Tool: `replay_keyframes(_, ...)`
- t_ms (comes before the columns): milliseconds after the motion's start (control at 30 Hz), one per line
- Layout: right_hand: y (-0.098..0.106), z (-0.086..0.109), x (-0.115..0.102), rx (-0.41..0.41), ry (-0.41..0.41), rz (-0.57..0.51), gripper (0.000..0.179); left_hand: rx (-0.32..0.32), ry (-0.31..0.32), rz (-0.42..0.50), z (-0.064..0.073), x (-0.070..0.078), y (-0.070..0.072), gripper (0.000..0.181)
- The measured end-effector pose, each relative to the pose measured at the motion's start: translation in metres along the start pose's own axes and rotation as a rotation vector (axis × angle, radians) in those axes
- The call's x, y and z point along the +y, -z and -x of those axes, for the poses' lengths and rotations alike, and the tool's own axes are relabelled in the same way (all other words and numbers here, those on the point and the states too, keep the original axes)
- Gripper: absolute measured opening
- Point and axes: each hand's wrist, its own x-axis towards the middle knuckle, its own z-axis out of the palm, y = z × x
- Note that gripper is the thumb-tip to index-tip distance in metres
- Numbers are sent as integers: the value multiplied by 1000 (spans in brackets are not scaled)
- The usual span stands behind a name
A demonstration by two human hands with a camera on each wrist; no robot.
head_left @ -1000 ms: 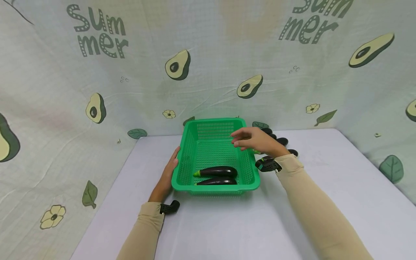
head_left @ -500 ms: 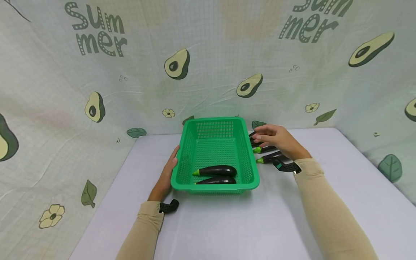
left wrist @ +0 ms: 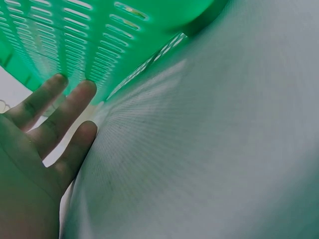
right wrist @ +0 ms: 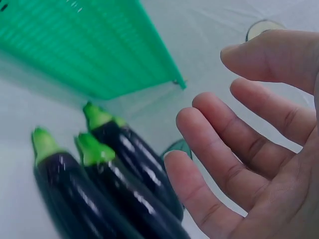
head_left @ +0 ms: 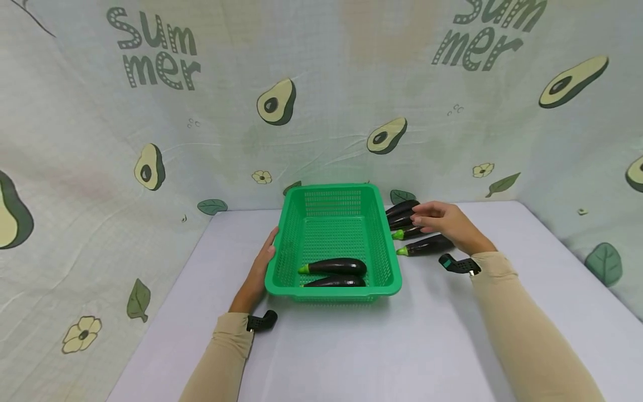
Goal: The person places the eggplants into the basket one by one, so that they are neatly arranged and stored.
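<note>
A green slotted plastic basket (head_left: 334,291) stands mid-table, with two dark eggplants inside near its front wall; the rear eggplant (head_left: 337,266) shows its green stem end to the left. My left hand (head_left: 259,273) lies along the basket's left side, and in the left wrist view its fingers (left wrist: 64,117) are extended with tips at the slotted wall. My right hand (head_left: 449,223) hovers over several eggplants lying right of the basket, its fingers relaxed and holding nothing. The nearest eggplant (head_left: 427,245) is partly under the wrist. Eggplants (right wrist: 79,199) lie below the fingers in the right wrist view.
The white table (head_left: 321,352) meets a cloth backdrop (head_left: 321,67) printed with avocados and leaves just behind the basket. The basket's right wall (head_left: 385,240) rises between the eggplants inside and the group outside.
My right hand has moved right, from over the basket's right rim to above the eggplants beside it, uncovering several of them. The left hand and basket stay in place.
</note>
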Motion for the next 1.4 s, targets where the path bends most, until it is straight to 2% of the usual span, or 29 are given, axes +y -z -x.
replay_keyframes(133, 10, 3, 7, -2, 8, 53, 49, -1, 4, 12, -2, 0, -1, 54)
replay_keyframes(400, 30, 15, 18, 84, -23, 163, 52, 9, 17, 13, 0, -1, -2, 53)
replay_keyframes(500, 38, 19, 21, 89, -26, 198, 52, 8, 21, 7, 0, 0, -2, 53)
replay_keyframes(733, 49, 24, 28, 125, -20, 233, 55, 5, 20, 9, 1, -1, -1, 53)
replay_keyframes(1000, 58, 27, 40, 127, -108, 331, 57, 8, 19, 18, 1, 0, -2, 53)
replay_keyframes(1233, 63, 27, 48, 119, -120, 329, 59, 3, 20, 25, 1, 1, -2, 52)
replay_keyframes(1400, 60, 27, 53, 123, -116, 207, 61, -4, 18, 45, 0, 2, -1, 52)
